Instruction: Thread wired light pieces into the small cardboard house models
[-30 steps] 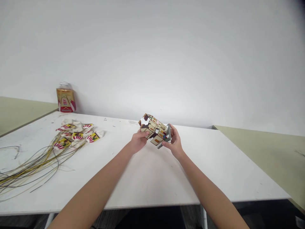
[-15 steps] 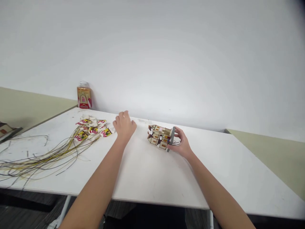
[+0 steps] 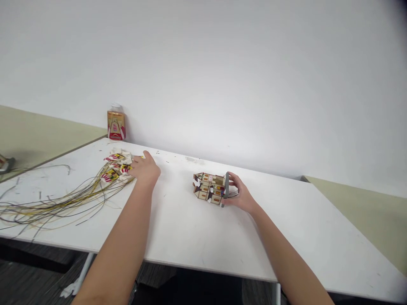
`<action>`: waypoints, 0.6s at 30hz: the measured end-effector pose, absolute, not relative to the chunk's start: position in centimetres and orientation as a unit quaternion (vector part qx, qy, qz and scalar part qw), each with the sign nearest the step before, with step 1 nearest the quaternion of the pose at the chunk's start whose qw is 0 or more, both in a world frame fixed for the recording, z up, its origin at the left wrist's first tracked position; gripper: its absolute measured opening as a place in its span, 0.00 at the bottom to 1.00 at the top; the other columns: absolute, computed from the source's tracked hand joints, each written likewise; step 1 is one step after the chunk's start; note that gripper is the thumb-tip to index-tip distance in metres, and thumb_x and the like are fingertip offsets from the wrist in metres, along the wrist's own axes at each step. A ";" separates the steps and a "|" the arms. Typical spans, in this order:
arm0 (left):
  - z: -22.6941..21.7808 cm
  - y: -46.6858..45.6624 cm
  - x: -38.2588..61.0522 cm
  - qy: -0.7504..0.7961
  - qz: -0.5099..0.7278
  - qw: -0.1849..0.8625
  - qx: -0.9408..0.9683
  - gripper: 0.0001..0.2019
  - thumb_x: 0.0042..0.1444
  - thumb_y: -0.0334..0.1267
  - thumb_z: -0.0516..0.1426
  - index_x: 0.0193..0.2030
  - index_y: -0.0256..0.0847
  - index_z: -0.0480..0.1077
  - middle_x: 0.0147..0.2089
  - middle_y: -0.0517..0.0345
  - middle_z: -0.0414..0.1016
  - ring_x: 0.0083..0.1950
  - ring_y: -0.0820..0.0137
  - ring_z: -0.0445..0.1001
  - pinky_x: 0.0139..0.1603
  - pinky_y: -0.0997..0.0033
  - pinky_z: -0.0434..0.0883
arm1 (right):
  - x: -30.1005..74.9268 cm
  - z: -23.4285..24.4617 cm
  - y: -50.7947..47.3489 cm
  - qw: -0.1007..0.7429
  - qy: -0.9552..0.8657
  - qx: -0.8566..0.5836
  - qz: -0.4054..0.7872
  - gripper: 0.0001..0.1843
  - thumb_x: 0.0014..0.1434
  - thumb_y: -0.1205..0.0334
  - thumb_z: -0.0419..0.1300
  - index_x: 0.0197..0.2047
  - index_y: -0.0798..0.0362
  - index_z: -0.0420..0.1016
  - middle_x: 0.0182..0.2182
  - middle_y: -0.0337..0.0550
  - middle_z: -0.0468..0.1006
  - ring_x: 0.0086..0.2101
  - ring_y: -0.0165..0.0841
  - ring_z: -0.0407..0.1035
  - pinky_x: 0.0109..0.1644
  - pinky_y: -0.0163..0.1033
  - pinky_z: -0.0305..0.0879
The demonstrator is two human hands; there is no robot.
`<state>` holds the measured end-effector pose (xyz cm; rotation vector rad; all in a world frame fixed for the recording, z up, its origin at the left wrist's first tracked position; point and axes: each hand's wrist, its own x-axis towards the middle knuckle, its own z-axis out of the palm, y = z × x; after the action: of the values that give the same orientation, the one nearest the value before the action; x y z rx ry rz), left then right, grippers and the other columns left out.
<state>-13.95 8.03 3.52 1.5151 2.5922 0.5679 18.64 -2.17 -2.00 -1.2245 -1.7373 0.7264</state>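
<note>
A small model building (image 3: 209, 187), cream with brown edges and printed windows, lies on its side on the white table. My right hand (image 3: 241, 195) grips its grey base (image 3: 227, 185), thumb below and fingers above. Thin dark wires show between the base and the palm. At the left, my left hand (image 3: 144, 168) is over the right edge of a pile of printed pieces (image 3: 111, 175) in red, white and yellow. Its thumb stands apart from the fingers, whose tips partly disappear among the pieces. Long black and yellow wires (image 3: 63, 206) trail from the pile.
A clear-topped container with a red and gold label (image 3: 116, 126) stands at the table's back left corner against the wall. Part of another model (image 3: 5, 164) shows at the far left edge. Small dark scraps lie along the back of the white table (image 3: 190, 237).
My left hand has moved left and slightly down, from bare table to the pile of printed pieces. My right hand keeps its hold on the model building, which has turned slightly.
</note>
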 end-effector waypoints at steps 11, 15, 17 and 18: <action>5.6 5.5 -10.1 0.722 0.333 -0.098 0.598 0.34 0.53 0.23 0.46 0.68 0.43 0.53 0.57 0.35 0.62 0.54 0.47 0.63 0.44 0.47 0.71 | 19.0 -2.3 -2.1 0.406 -0.725 -0.502 0.240 0.55 0.40 0.43 0.71 0.67 0.42 0.51 0.65 0.50 0.57 0.61 0.50 0.57 0.64 0.62 0.52; 5.5 5.4 -9.3 0.619 0.426 -0.116 0.649 0.28 0.58 0.23 0.42 0.63 0.45 0.62 0.56 0.41 0.65 0.54 0.53 0.62 0.51 0.50 0.66 | 19.1 -2.3 -2.0 0.430 -0.726 -0.492 0.216 0.51 0.44 0.37 0.66 0.67 0.43 0.52 0.65 0.50 0.57 0.61 0.50 0.57 0.63 0.60 0.51; 5.0 5.6 -9.1 0.554 0.478 -0.108 0.673 0.25 0.61 0.26 0.41 0.60 0.46 0.66 0.55 0.42 0.66 0.54 0.55 0.62 0.55 0.51 0.63 | 19.2 -2.3 -2.0 0.439 -0.721 -0.493 0.210 0.50 0.45 0.36 0.64 0.66 0.43 0.53 0.65 0.49 0.57 0.61 0.50 0.57 0.63 0.60 0.52; 4.8 5.8 -8.9 0.521 0.496 -0.098 0.688 0.24 0.62 0.28 0.41 0.58 0.46 0.68 0.54 0.43 0.67 0.54 0.56 0.63 0.57 0.51 0.61 | 19.2 -2.3 -2.0 0.442 -0.719 -0.494 0.207 0.49 0.46 0.35 0.63 0.66 0.43 0.53 0.65 0.49 0.57 0.61 0.50 0.57 0.63 0.60 0.53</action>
<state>-8.93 5.79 4.76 2.3066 1.7492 1.6632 19.20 -1.97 -2.35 -1.2247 -1.7847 0.5146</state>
